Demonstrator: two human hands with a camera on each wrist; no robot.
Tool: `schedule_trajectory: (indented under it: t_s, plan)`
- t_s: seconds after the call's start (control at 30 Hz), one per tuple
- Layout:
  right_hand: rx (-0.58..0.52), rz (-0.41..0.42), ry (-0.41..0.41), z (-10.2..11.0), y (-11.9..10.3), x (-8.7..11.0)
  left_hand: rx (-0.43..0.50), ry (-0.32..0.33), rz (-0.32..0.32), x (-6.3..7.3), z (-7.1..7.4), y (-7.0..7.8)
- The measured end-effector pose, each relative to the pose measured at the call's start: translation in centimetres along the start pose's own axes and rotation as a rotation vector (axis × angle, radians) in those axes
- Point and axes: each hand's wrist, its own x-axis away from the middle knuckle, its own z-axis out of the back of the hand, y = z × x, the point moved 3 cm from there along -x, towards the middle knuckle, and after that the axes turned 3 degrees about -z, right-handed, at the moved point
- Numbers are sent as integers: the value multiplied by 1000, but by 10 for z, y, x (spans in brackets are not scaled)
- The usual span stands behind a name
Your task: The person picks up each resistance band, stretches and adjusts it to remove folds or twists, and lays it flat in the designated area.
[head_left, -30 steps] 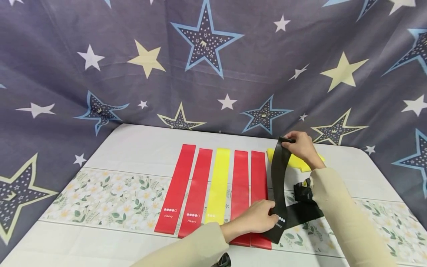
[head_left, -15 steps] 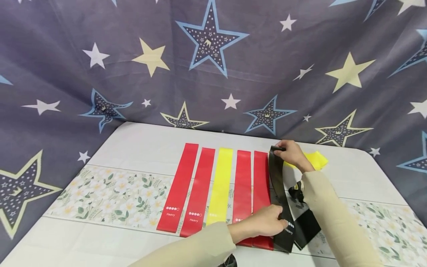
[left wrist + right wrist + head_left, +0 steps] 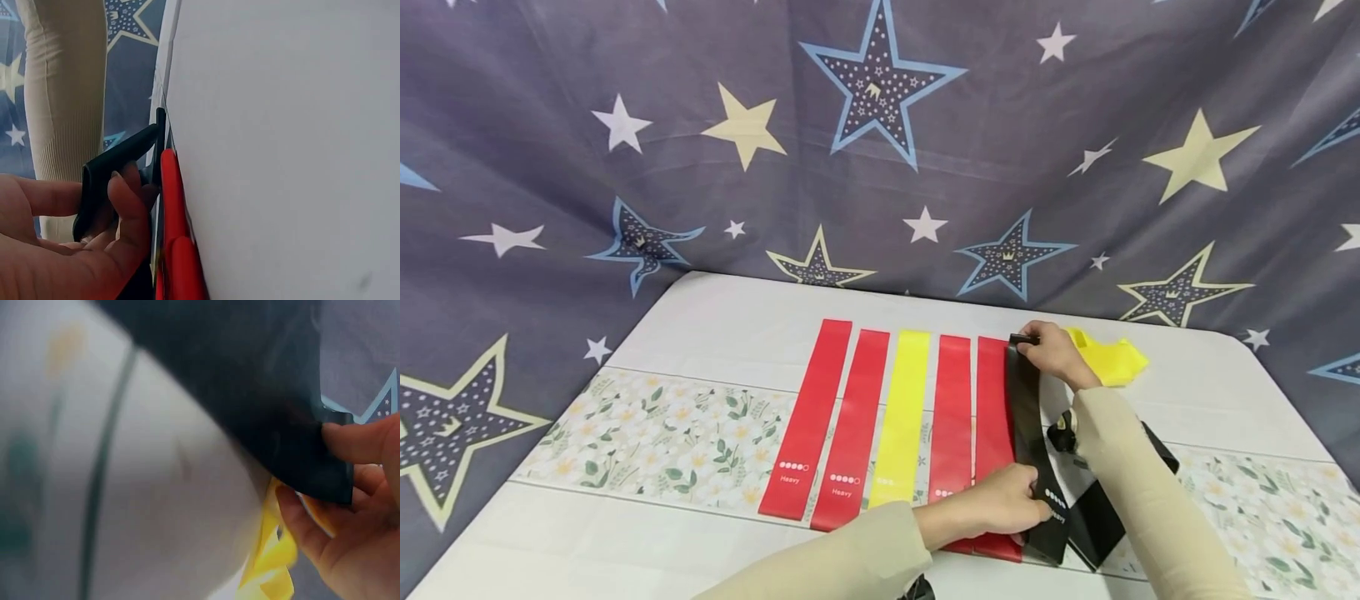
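A black resistance loop band [image 3: 1028, 408], printed "Heavy" with white dots, stretches lengthwise beside the rightmost red band [image 3: 991, 392]. My left hand [image 3: 1003, 504] pinches its near end; in the left wrist view the end of the black band [image 3: 119, 153] is folded between thumb and fingers, next to red band edges [image 3: 175, 206]. At the far end my right hand [image 3: 1052, 350] pinches the band's other edge. The right wrist view shows the thumb over the black band [image 3: 300, 450], with its corner between the fingers.
Left of the black band, two red bands [image 3: 808, 408], a yellow band [image 3: 906, 400] and another red band [image 3: 951, 400] lie in a row. A crumpled yellow band [image 3: 1112, 358] rests at the back right. Another black band [image 3: 1097, 521] lies partly under my right forearm.
Both hands have carried the black band down, its far end coming nearer the table beside the last red band. My left hand has shifted slightly to the right. The view has turned a little.
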Motion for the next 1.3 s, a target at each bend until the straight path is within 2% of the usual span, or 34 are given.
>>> schedule_trajectory:
  t_s: [0.2, 0.3, 0.47, 0.57, 0.7, 0.83, 1.1, 1.3]
  plan:
    - [66, -16, -10, 9, 7, 2, 156, -14, 66, 0, -9, -4]
    - [76, -39, -20, 11, 11, 3, 245, -31, 72, -3, -14, -7]
    - [96, -85, -11, 15, 18, 4, 304, -45, 48, -6, -20, -10]
    - [91, -92, -13, 16, 19, 4, 320, -63, 65, -5, -20, -12]
    - [80, -81, -22, 14, 18, 2, 299, -86, 122, -2, -18, -13]
    - [80, -81, -25, 12, 17, 0, 274, -97, 151, 2, -15, -14]
    - [99, -33, -11, 8, 13, -3, 164, -105, 153, 5, -11, -12]
    - [148, -49, -69, 6, 10, -7, 40, -81, 127, 5, -8, -12]
